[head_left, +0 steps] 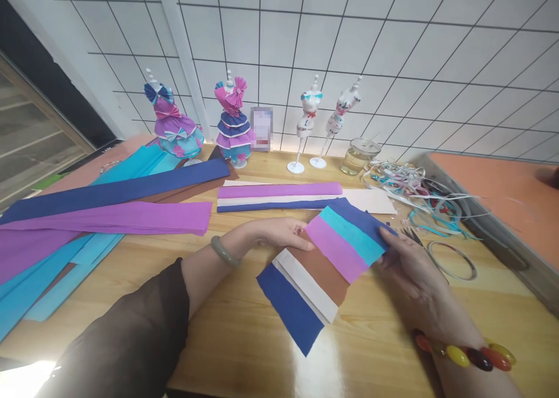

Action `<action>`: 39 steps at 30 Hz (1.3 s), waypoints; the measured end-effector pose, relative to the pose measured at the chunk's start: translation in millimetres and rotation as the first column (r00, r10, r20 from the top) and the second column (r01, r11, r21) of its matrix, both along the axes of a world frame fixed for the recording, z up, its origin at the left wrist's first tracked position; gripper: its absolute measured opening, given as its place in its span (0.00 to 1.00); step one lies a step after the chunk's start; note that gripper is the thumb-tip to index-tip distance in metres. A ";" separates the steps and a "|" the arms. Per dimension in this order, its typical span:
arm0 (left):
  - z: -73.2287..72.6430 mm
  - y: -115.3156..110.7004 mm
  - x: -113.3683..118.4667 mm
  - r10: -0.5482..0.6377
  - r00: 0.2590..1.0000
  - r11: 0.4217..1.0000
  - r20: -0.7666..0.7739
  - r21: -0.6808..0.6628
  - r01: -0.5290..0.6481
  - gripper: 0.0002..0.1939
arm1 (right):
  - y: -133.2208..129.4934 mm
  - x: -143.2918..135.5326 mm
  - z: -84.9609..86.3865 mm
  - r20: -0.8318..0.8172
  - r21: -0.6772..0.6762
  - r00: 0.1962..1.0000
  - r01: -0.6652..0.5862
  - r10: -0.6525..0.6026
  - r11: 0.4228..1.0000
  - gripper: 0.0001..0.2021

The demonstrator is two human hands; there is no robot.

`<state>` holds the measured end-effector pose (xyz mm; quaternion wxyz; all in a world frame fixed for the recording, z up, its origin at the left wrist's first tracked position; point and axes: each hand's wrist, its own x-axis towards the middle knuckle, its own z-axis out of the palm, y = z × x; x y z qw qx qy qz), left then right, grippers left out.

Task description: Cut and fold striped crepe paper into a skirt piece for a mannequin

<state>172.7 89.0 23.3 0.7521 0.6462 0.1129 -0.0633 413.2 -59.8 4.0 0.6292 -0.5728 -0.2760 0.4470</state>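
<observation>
A striped paper piece (pixel 325 264) in navy, turquoise, purple, brown and white hangs tilted between my hands over the table. My left hand (pixel 286 233) pinches its left edge near the purple and brown bands, thumb on top. At the upper right corner, by the navy band, my right hand (pixel 410 261) grips it with the thumb over the front; the other fingers are partly hidden behind. Just beyond, a purple strip (pixel 279 191) lies above white and navy strips on the table. Scissors (pixel 410 233) show partly beside my right hand.
Long paper strips (pixel 174 217) are piled at left. Two dressed mini mannequins (pixel 234 121) and two bare-stand ones (pixel 308 118) line the tiled wall. A glass jar (pixel 360 155), tangled ribbons (pixel 402 180), a ring (pixel 452 260) and a grey-edged orange surface (pixel 502 212) are at right.
</observation>
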 end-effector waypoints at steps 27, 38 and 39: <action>7.0 18.3 -13.1 -0.115 0.993 0.992 -0.024 0.052 0.116 0.17 | -6.8 -23.1 11.9 -0.077 -0.116 0.952 -0.304 0.296 0.946 0.26; 10.3 13.3 -8.5 -0.306 0.950 0.913 -0.061 0.264 0.311 0.24 | -3.8 -28.4 5.2 0.100 -0.161 0.922 -0.357 0.375 0.920 0.33; 10.1 13.1 -8.2 -0.324 0.945 0.912 -0.046 0.250 0.325 0.25 | -3.9 -29.2 5.1 0.094 -0.154 0.921 -0.361 0.377 0.920 0.33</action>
